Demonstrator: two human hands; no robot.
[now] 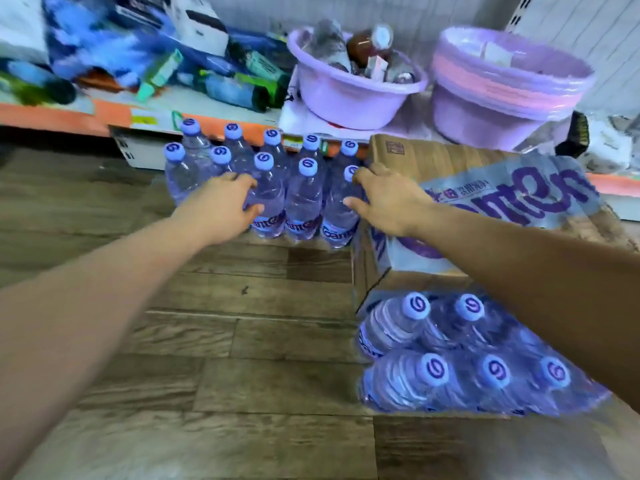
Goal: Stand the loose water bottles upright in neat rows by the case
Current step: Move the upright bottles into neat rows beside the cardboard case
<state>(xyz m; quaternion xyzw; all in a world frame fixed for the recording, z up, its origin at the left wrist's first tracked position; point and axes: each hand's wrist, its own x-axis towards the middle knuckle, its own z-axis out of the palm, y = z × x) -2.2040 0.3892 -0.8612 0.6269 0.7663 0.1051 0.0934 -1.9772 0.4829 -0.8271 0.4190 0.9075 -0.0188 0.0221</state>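
Several clear water bottles (pixel 304 199) with pale blue caps stand upright in two rows on the wooden floor, just left of a cardboard case (pixel 433 161) wrapped in printed plastic. My left hand (pixel 221 206) grips the shoulder of a front-row bottle (pixel 268 202), fingers curled round it. My right hand (pixel 388 199) grips the rightmost front bottle (pixel 337 216) beside the case, thumb on its side. More bottles (pixel 450 358) lie on their sides in an open pack in front of the case.
A low shelf edge (pixel 69 116) with orange trim runs behind the rows, crowded with packaged goods. Two lilac plastic basins (pixel 349 95) (pixel 502 88) sit behind the case. Wooden floor (pixel 225 341) stretches in front of the rows.
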